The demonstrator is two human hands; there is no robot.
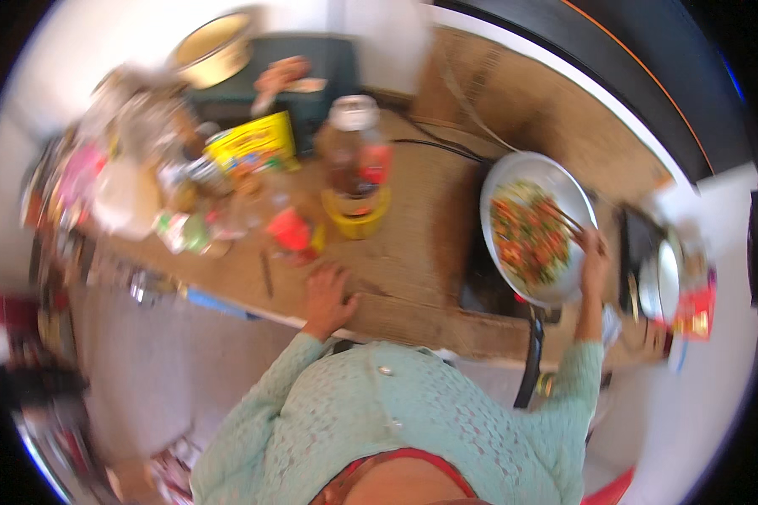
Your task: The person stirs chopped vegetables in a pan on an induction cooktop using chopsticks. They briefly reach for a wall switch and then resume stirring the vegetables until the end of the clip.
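Note:
A white-walled frying pan [568, 175] sits on a black hot plate [478, 290] at the right of the wooden counter, its black handle [531, 358] pointing toward me. Chopped orange, green and pale food [529, 240] fills its middle. My right hand [594, 250] reaches over the pan's right rim, closed around brown chopsticks [563, 216] whose tips are in the food. Flat on the counter near its front edge, my left hand [330, 299] holds nothing, its fingers stretched out. A thin dark stick [267, 273] and a small red container [292, 229] lie just beyond it.
A tall jar with brown contents [352, 156] stands in a yellow base [358, 220] left of the pan. Blurred bags, a yellow packet [253, 143] and a cream pot [219, 55] crowd the back left. A white bowl [661, 282] and red packet [696, 313] are far right.

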